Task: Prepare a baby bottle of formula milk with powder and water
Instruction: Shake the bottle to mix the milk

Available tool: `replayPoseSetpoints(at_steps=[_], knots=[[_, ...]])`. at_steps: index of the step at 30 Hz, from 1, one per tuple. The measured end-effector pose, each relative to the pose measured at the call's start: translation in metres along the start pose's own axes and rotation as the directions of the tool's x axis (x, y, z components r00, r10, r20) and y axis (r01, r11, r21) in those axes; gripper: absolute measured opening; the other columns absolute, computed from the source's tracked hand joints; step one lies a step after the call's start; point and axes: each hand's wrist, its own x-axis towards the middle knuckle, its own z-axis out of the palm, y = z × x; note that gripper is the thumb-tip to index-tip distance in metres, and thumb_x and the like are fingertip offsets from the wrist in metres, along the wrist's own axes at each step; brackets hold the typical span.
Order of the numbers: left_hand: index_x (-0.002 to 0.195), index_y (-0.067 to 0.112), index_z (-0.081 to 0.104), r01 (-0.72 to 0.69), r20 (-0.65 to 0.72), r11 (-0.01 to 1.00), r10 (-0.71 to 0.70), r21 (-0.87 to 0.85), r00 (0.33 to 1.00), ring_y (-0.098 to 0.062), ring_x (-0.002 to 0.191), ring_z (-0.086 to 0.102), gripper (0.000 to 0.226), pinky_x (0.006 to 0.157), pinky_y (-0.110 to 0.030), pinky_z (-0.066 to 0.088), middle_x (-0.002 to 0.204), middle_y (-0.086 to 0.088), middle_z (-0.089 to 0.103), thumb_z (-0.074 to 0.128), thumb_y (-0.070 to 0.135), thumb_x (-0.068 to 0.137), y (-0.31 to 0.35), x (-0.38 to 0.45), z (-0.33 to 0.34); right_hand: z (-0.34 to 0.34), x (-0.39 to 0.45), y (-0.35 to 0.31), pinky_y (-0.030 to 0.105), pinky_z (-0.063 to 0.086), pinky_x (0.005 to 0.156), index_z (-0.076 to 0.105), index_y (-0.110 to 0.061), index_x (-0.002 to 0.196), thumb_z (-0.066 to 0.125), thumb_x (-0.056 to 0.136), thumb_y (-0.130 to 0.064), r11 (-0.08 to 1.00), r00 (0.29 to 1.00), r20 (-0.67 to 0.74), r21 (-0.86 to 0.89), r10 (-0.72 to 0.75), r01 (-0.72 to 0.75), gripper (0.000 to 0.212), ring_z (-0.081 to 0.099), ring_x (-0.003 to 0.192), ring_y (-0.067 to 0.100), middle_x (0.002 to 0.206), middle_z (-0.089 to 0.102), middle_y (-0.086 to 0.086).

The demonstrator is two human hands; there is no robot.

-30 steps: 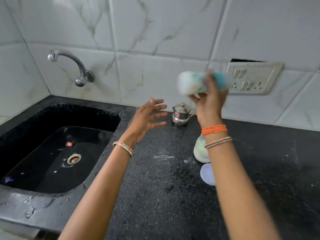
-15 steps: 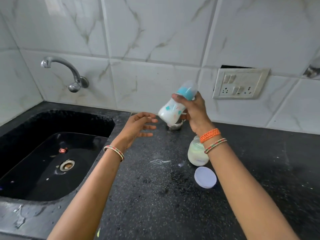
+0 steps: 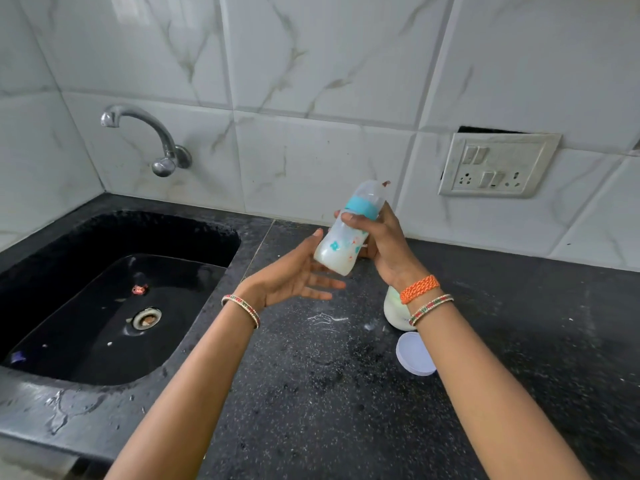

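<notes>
A baby bottle (image 3: 346, 237) with a blue collar, a clear cap and milky liquid inside is tilted above the black counter. My right hand (image 3: 379, 242) grips it around the middle. My left hand (image 3: 301, 275) is spread with straight fingers just below and left of the bottle's base, close to it or touching it. A pale open jar (image 3: 394, 311) stands on the counter behind my right wrist, partly hidden. Its round white lid (image 3: 414, 355) lies flat just in front of it.
A black sink (image 3: 114, 306) fills the left, with a wall tap (image 3: 152, 140) above it and a wet rim. The black speckled counter (image 3: 329, 393) has white specks near the jar. A switch and socket plate (image 3: 495, 164) is on the tiled wall.
My right hand has brought the bottle down from a sideways, blurred position to a tilted, nearly upright one. My left hand has moved right, up to the bottle's base.
</notes>
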Motion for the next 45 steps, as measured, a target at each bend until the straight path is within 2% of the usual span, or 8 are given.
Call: replayPoseSetpoints(at_steps=[10, 14, 23, 30, 34, 37, 42, 45], knots=[[0.108, 0.002, 0.056, 0.053, 0.061, 0.954, -0.037, -0.296, 0.997, -0.007, 0.037, 0.044, 0.061, 0.045, -0.024, 0.054, 0.077, -0.017, 0.064, 0.046, 0.054, 0.079, -0.003, -0.011, 0.0, 0.005, 0.009, -0.023, 0.037, 0.055, 0.081, 0.054, -0.016, 0.11, 0.061, 0.077, -0.042, 0.996, 0.997, 0.071, 0.092, -0.004, -0.003, 0.043, 0.063, 0.1, 0.028, 0.118, 0.061, 0.018], [0.111, 0.002, 0.056, 0.036, 0.024, 0.965, -0.031, -0.26, 0.999, -0.006, 0.036, 0.042, 0.063, 0.045, -0.022, 0.053, 0.08, -0.018, 0.063, 0.053, 0.057, 0.081, -0.003, -0.01, 0.003, 0.007, 0.006, -0.03, 0.039, 0.055, 0.083, 0.062, -0.01, 0.083, 0.056, 0.085, -0.02, 0.997, 0.985, 0.167, 0.069, -0.051, 0.04, 0.011, 0.068, 0.093, 0.037, 0.089, 0.071, 0.014], [0.107, 0.017, 0.059, -0.166, -0.193, 0.985, 0.17, 0.041, 0.966, -0.007, 0.05, 0.051, 0.036, 0.047, -0.025, 0.055, 0.078, -0.008, 0.055, 0.053, 0.046, 0.085, 0.005, -0.014, 0.017, 0.007, -0.002, -0.023, 0.04, 0.054, 0.079, 0.058, -0.008, 0.071, 0.052, 0.09, -0.013, 0.998, 0.998, -0.062, 0.058, -0.005, 0.009, 0.021, 0.07, 0.077, 0.033, 0.066, 0.069, 0.008], [0.111, 0.016, 0.058, -0.262, -0.266, 0.961, 0.275, 0.082, 0.924, -0.009, 0.057, 0.051, 0.038, 0.059, -0.029, 0.057, 0.076, -0.003, 0.055, 0.044, 0.047, 0.093, 0.015, -0.005, 0.026, 0.026, -0.003, -0.028, 0.041, 0.057, 0.083, 0.032, -0.017, 0.133, 0.062, 0.081, -0.056, 0.995, 0.989, -0.144, -0.099, -0.019, 0.005, 0.072, 0.064, 0.093, 0.015, 0.103, 0.059, -0.002], [0.119, 0.018, 0.051, -0.303, -0.307, 0.835, 0.469, 0.459, 0.828, -0.008, 0.065, 0.049, 0.044, 0.053, -0.025, 0.047, 0.09, -0.001, 0.055, 0.024, 0.047, 0.1, 0.02, -0.001, 0.026, 0.039, -0.011, -0.007, 0.029, 0.056, 0.078, 0.024, -0.019, 0.132, 0.079, 0.071, -0.041, 0.913, 0.952, -0.137, -0.347, -0.275, 0.214, 0.085, 0.063, 0.092, 0.014, 0.107, 0.057, 0.0], [0.119, 0.019, 0.044, -0.31, -0.245, 0.911, 0.377, 0.272, 0.893, -0.011, 0.062, 0.043, 0.057, 0.054, -0.029, 0.044, 0.092, -0.011, 0.057, 0.006, 0.055, 0.096, 0.011, -0.005, 0.024, 0.024, -0.001, -0.022, 0.035, 0.058, 0.079, 0.04, -0.015, 0.125, 0.086, 0.062, -0.031, 0.956, 0.965, -0.188, -0.263, -0.183, 0.13, 0.08, 0.065, 0.09, 0.015, 0.107, 0.061, 0.003], [0.137, 0.012, 0.027, -0.197, -0.295, 0.979, 0.174, -0.05, 0.939, -0.019, 0.071, 0.057, 0.067, 0.06, -0.033, 0.054, 0.115, -0.02, 0.066, 0.006, 0.059, 0.094, 0.01, 0.002, -0.003, 0.006, 0.004, -0.043, 0.024, 0.056, 0.072, 0.041, -0.012, 0.12, 0.079, 0.074, -0.013, 0.833, 0.475, -0.832, 0.029, -0.287, 0.553, 0.06, 0.063, 0.078, 0.001, 0.102, 0.06, -0.002], [0.135, 0.009, 0.037, -0.105, -0.336, 0.995, 0.097, -0.005, 0.937, -0.018, 0.071, 0.058, 0.063, 0.065, -0.035, 0.051, 0.113, -0.017, 0.067, 0.013, 0.054, 0.098, 0.005, 0.008, -0.011, -0.003, -0.003, -0.032, 0.031, 0.054, 0.073, 0.055, -0.014, 0.104, 0.08, 0.073, -0.012, 0.983, 0.915, -0.364, -0.12, -0.174, 0.139, 0.04, 0.066, 0.077, 0.011, 0.091, 0.065, -0.002]])
